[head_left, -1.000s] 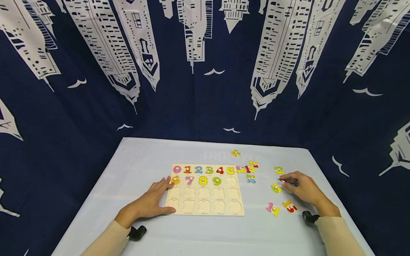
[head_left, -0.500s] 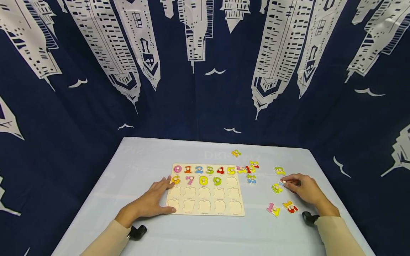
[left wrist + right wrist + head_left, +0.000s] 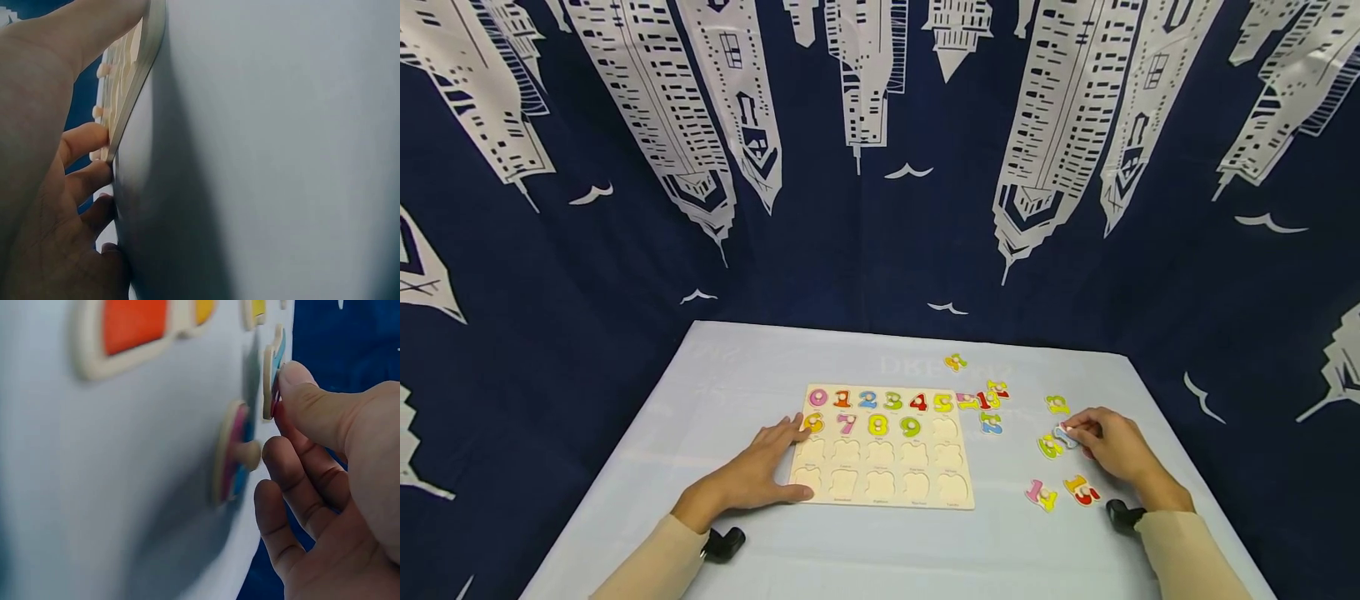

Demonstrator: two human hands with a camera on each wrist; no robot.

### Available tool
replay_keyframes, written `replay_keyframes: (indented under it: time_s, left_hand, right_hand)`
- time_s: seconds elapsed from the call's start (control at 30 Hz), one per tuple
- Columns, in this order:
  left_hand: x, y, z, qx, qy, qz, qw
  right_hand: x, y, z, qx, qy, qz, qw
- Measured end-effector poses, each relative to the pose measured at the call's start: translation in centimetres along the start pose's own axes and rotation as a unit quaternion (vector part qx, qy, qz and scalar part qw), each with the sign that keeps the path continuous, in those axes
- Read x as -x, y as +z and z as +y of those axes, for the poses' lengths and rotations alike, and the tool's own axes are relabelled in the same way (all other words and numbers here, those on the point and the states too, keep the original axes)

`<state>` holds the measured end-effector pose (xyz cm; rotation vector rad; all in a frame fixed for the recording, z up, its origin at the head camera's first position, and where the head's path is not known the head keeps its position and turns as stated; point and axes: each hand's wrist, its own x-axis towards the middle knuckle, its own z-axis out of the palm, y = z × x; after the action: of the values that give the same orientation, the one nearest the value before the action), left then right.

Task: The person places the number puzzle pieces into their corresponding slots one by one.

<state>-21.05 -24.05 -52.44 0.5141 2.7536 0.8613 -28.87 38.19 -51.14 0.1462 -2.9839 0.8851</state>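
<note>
My left hand rests on the left side of a wooden number board, fingers spread, fingertips near the 6 and thumb at the lower corner. In the left wrist view, thumb and fingertips touch the board's edge. The numbers 0 to 9 sit in the board's upper rows; hollows below are bare. My right hand pinches a mostly blue number puzzle piece between thumb and forefinger. In the right wrist view the piece stands tilted off the table, and a pink-and-blue knobbed piece lies beneath the other fingers.
A yellow-green piece lies beside the held one, with a green piece behind. Nearer are a pink-yellow piece and a red-orange 15. More pieces cluster by the board's right edge, including a blue-green 12.
My right hand has raised and tilted the blue piece, so more of its face shows and a pink piece appears under the fingers. The left hand stays on the board.
</note>
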Motion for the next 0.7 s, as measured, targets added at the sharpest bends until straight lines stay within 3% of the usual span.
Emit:
replay_keyframes:
  time_s: [0.13, 0.47, 0.7]
  left_hand:
    - [0.0, 0.0, 0.0, 0.003, 0.0, -0.003, 1.0]
    - [-0.2, 0.1, 0.4, 0.004, -0.004, -0.006, 1.0]
    - [-0.1, 0.1, 0.4, -0.006, -0.007, -0.005, 0.9999]
  right_hand:
    - [0.1, -0.1, -0.8, -0.009, -0.002, 0.003, 1.0]
    - [0.2, 0.2, -2.9, 0.017, -0.076, 0.049, 0.996]
    - [0.7, 1.4, -4.7, -0.003, -0.094, 0.029, 0.995]
